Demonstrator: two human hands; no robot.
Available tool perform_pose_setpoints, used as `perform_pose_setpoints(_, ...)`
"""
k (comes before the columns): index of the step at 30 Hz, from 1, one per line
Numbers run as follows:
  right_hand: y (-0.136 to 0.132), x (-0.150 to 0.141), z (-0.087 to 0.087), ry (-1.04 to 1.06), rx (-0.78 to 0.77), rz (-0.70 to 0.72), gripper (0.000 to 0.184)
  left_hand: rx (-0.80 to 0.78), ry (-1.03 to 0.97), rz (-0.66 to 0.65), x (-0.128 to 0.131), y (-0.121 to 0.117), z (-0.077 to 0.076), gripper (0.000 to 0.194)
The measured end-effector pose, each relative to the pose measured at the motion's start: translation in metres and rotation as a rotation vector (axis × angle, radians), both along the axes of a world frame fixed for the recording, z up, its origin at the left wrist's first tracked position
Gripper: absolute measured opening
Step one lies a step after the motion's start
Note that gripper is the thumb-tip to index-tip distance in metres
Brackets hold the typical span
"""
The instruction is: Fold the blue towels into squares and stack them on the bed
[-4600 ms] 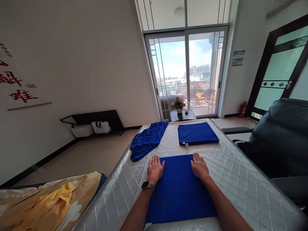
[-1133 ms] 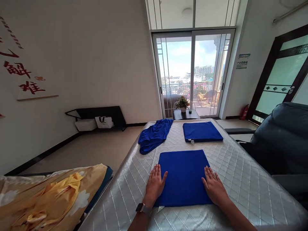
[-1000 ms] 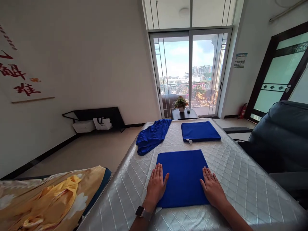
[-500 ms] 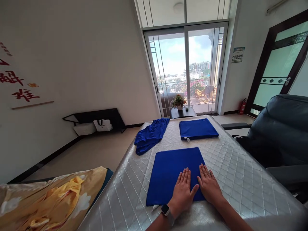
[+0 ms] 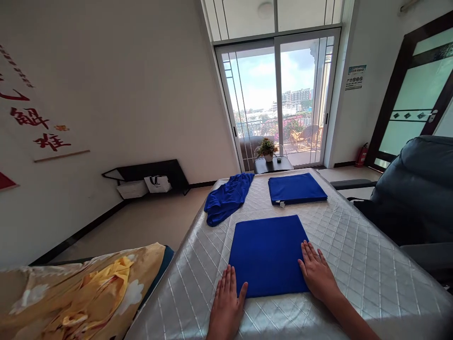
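I held nothing in either hand. My left hand [image 5: 226, 303] lay with fingers extended at the lower left corner of one folded blue cloth [image 5: 269, 255]; my right hand [image 5: 316, 271] lay likewise along its right edge. Whether either palm pressed down, I could not tell. The cloth was flat at lower centre of the frame, on a silver quilted cover [image 5: 357, 245].

Right of centre I counted one blue stack [image 5: 297, 187], its layers not countable, with a white tag [image 5: 280, 204] at its near left corner, print too small to read. Just below the frame's centre lay one crumpled blue garment [image 5: 228, 198].

At lower left, one yellow garment [image 5: 109, 281] lay on flowered bedding [image 5: 148, 257]. Left of centre I noted two white items: a box-like piece [image 5: 132, 190] and a bag [image 5: 158, 185] with black handles, its mark illegible. On one wall scroll [image 5: 52, 141], at the left edge, I read 解 and 难 in red. One notice [image 5: 356, 78], upper right, was illegible.
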State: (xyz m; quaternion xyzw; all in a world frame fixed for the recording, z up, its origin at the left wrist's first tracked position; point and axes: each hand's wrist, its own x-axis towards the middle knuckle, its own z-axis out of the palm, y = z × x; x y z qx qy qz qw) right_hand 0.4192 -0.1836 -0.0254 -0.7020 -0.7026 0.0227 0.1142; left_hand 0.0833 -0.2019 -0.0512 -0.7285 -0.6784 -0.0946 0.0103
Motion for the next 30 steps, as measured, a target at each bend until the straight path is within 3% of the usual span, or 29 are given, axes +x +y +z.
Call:
perform_pose_setpoints(3,-0.018,-0.002,-0.005,0.012,0.005,0.012,0.062,0.021,-0.014,-0.009,0.017,0.003,0.009,0.076)
perform_pose_setpoints(5,-0.027,-0.004,-0.008,0.018,-0.01,0.01,0.063,0.016,-0.035,-0.051,0.045,0.006,0.018,0.076)
perform_pose_setpoints(11,-0.034,-0.003,-0.011,-0.002,-0.042,0.021,0.061,-0.027,-0.125,-0.54,0.165,0.014,0.042,0.067)
perform_pose_setpoints(14,-0.032,-0.001,-0.013,-0.009,-0.049,0.052,0.059,-0.045,-0.137,-0.631,0.192,0.021,0.044,0.064)
perform_pose_setpoints(17,-0.031,-0.001,-0.014,0.006,-0.037,0.039,0.06,-0.07,-0.112,-0.595,0.179,0.03,0.044,0.065)
perform_pose_setpoints(22,-0.031,-0.002,-0.02,0.025,0.001,0.025,0.062,-0.098,-0.02,-0.306,0.097,0.034,0.038,0.072)
perform_pose_setpoints(26,-0.031,-0.001,-0.027,0.01,0.068,0.032,0.061,-0.086,0.003,-0.036,0.027,0.018,0.023,0.077)
perform_pose_setpoints(30,-0.029,0.001,-0.031,-0.001,0.093,0.052,0.06,-0.1,-0.01,0.022,-0.004,-0.002,0.012,0.072)
